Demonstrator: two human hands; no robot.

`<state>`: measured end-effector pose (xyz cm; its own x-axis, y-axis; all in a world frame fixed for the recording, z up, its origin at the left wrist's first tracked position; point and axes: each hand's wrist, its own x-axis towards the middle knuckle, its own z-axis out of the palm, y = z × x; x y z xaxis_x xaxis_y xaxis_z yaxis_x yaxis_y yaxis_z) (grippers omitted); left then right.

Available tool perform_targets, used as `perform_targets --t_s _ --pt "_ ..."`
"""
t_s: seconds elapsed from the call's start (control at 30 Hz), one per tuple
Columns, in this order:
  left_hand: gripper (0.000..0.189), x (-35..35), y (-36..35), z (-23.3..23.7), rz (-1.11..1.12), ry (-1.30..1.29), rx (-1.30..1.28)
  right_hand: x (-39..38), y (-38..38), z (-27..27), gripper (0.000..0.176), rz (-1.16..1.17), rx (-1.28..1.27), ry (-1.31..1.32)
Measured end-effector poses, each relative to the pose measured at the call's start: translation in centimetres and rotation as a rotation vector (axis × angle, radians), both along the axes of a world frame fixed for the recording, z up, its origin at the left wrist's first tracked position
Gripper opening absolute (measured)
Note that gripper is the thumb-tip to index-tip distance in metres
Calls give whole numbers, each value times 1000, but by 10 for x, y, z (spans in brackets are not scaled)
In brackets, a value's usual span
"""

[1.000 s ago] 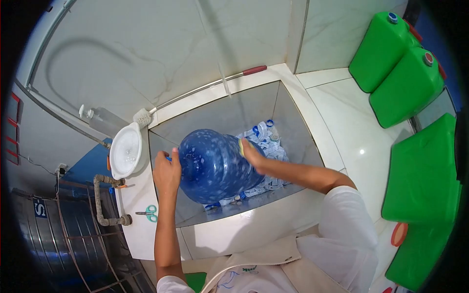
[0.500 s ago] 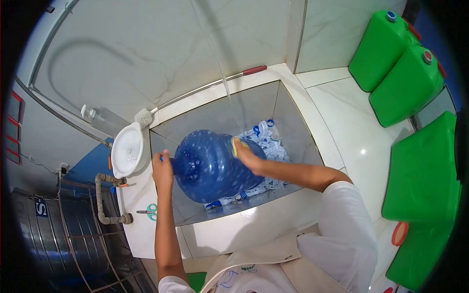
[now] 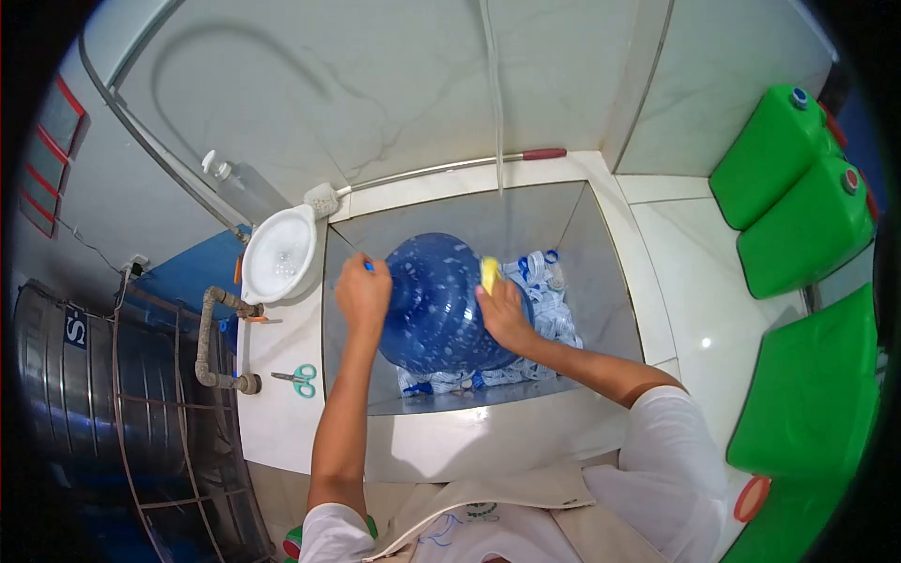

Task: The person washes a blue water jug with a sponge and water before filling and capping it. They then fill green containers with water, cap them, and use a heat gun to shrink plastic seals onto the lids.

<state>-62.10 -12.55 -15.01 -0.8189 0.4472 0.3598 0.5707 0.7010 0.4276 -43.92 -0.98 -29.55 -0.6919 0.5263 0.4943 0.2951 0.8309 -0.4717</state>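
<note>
Pressing one sponge (image 3: 489, 273) onto one bottle (image 3: 434, 305)

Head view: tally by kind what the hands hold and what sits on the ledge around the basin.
Blue water bottle, gripped by left hand: 1
Yellow sponge, in right hand: 1
White bowl: 1
Scissors: 1
Clear pump bottle: 1
Long-handled brush: 1
Total: 6

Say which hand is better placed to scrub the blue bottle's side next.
Right. The right hand has the yellow sponge against the blue bottle in the sink; the left hand grips the neck end, likely steadying it.
</note>
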Motion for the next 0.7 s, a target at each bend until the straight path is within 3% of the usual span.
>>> perform_targets --t_s 0.03,0.1,0.17,0.2,0.27,0.33,0.4,0.47,0.5,0.57,0.63,0.7 --pt "22 5 0 1 5 4 4 -13 5 37 43 -76 -154 97" --pt "13 19 -5 2 -260 50 136 -35 47 57 39 86 -331 -20" --pt "5 28 -3 10 -581 166 238 -54 75 68 36 211 -245 -25" --pt "5 30 -3 17 -580 165 237 -62 85 68 35 336 -168 -44" --pt "4 30 4 27 -914 170 195 -85 107 59 33 395 -101 -101" --pt "6 13 16 22 -833 141 178 -89 96 67 32 450 -32 -155" --pt "8 -2 36 14 -755 128 164 -72 54 94 32 284 83 -137" --pt "16 -7 53 5 -299 91 127 -47 -2 108 29 90 161 -4" --pt "16 -9 57 7 -297 93 126 -36 -22 103 27 181 146 -14" --pt "24 -12 62 11 23 -11 -115 -24 -35 102 24 278 134 -23" --pt "26 -7 50 11 -33 -7 -115 -14 -29 103 22 498 274 101" --pt "29 -5 35 19 -90 0 -122 -38 17 108 17 240 95 -68"
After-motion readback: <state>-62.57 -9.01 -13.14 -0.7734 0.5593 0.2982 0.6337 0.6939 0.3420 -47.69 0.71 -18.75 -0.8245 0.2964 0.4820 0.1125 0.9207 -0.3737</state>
